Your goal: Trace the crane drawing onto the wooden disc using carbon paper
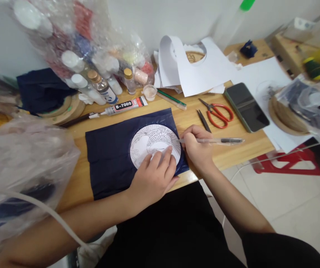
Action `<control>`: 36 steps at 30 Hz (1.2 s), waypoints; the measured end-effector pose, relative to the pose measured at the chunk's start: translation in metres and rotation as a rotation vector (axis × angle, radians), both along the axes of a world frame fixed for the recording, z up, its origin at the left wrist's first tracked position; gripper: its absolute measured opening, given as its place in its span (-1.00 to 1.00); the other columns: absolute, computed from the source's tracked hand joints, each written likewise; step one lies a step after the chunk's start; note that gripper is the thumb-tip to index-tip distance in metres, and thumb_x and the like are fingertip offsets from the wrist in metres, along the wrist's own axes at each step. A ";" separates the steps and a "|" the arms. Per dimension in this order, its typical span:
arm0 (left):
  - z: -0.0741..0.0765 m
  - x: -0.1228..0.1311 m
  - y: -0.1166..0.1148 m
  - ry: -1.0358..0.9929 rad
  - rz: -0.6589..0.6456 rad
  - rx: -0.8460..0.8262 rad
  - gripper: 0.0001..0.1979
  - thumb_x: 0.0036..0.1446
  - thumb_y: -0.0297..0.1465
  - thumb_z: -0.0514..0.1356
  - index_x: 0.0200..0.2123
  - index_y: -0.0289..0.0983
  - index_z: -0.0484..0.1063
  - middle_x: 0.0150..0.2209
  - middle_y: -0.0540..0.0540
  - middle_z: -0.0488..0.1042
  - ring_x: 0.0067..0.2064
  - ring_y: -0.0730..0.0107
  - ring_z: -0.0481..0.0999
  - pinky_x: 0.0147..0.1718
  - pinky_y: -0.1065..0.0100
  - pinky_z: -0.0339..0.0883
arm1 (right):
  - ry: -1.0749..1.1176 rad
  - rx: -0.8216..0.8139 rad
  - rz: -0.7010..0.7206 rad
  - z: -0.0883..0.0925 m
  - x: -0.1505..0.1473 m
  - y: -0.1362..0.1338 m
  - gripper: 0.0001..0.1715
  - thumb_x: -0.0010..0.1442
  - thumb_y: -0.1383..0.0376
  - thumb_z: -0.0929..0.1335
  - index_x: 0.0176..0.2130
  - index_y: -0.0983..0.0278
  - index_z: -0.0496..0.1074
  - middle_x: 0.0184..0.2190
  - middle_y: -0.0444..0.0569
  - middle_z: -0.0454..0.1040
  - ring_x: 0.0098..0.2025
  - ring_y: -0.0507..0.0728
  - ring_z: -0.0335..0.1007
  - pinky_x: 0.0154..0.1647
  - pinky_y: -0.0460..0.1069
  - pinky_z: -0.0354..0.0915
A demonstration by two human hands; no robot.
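A round white paper (pixel 140 143) printed with a line drawing of a bird-like, feathered figure lies on dark blue cloth (pixel 108 156). My left hand (pixel 156 173) rests on the paper's lower part, its fingers stretched out and covering some of the drawing. Wrapped round a clear pen (pixel 218 140), my right hand (pixel 197 147) is at the right side of the paper. The pen's tip meets the paper's right edge; whether it touches paper or cloth I cannot tell.
Red-handled scissors (pixel 221 115), black tweezers (pixel 204 121) and a phone (pixel 246 106) lie to the right. Behind the cloth are a B-7000 glue tube (pixel 126 106), a green pencil (pixel 172 98), small bottles (pixel 102 87) and cut white paper (pixel 188 74). A plastic bag (pixel 28 160) sits left.
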State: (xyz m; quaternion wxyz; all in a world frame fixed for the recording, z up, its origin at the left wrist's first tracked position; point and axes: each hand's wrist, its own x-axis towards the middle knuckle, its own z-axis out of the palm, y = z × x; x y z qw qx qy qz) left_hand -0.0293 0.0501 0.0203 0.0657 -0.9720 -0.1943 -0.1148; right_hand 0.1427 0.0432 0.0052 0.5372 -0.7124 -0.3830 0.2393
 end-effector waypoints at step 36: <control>0.001 -0.001 0.001 0.014 -0.003 -0.037 -0.58 0.31 -0.21 0.06 0.05 -0.42 0.41 0.16 -0.25 0.40 0.00 0.09 0.42 -0.09 0.16 0.31 | -0.146 0.038 -0.061 0.000 -0.004 -0.001 -0.78 0.00 0.44 0.21 -0.60 0.23 0.29 -0.68 -0.20 0.29 -0.59 -0.02 0.20 -0.53 -0.07 0.17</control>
